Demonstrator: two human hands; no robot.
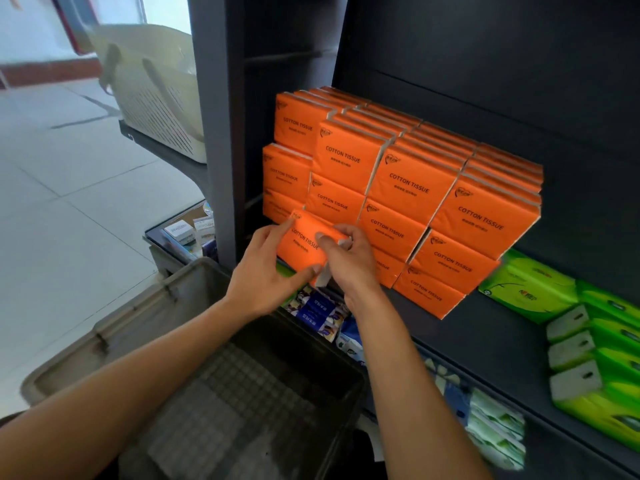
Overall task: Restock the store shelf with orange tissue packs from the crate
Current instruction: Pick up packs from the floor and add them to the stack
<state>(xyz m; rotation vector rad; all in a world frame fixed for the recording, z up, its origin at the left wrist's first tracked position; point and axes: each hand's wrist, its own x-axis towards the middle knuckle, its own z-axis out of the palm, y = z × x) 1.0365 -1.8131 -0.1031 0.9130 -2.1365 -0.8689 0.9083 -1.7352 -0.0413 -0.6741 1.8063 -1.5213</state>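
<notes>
Both forearms and hands [263, 271] are bare, with no sleeves showing.

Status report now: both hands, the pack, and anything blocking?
Left hand and right hand both grip one orange tissue pack. Pack at stack's lower left front, not yet seated. Crate below looks empty. Nothing blocking.

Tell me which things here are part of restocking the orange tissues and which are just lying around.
Part of the job:
- orange pack held by left hand and right hand
- stacked orange packs on the shelf
- grey crate, no packs visible inside

Just lying about:
- green tissue packs
- blue and white packs on the lower shelf
- cream basket
- small boxes
</notes>
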